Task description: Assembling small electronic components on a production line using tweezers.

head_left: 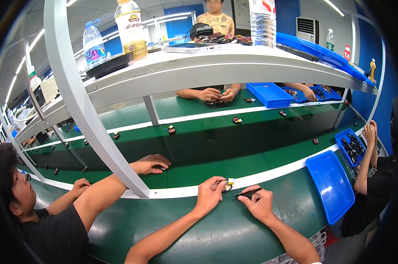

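Note:
Between the thumb and fingers of my left hand (209,195) is a small electronic part (228,183), with a yellow and whitish piece on a dark body. It is at the white rail (278,172) that edges the belt. My right hand (259,204) is closed round black tweezers (250,192). Their tips point left, toward the part, and stand a little apart from it. Both forearms come in from the lower edge over the green work surface (181,229). The fingers of my left hand hide some of the part.
A green conveyor belt (199,149) carries several small dark parts. At right are an empty-looking blue tray (331,187) and a blue bin (351,147) of black parts. A co-worker's arm (104,193) reaches onto the belt at left, beside a white post (82,97). A shelf (208,72) with bottles spans above.

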The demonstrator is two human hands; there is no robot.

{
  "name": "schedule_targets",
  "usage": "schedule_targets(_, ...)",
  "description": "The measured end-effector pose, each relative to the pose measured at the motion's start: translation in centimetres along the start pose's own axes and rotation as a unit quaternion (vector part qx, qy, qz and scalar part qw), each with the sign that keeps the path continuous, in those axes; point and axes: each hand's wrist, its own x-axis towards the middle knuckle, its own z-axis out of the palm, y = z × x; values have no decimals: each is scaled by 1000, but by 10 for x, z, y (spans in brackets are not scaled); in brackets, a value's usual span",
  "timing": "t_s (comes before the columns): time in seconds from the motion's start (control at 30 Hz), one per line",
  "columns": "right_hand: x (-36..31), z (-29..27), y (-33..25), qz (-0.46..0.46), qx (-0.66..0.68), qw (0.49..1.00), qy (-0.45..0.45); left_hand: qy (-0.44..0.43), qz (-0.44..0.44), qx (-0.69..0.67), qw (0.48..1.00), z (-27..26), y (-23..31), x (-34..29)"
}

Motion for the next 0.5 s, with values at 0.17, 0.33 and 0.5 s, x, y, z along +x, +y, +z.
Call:
schedule_targets(0.17,0,0,0,3,-7,1000,-6,8,3,-3,1000,0,0,0)
schedule_targets(0.33,0,1,2,5,-1,1000,-4,8,-4,-14,1000,0,2,0)
schedule_targets(0.5,0,1,0,1,-6,1000,-4,7,-5,-15,1000,0,0,0)
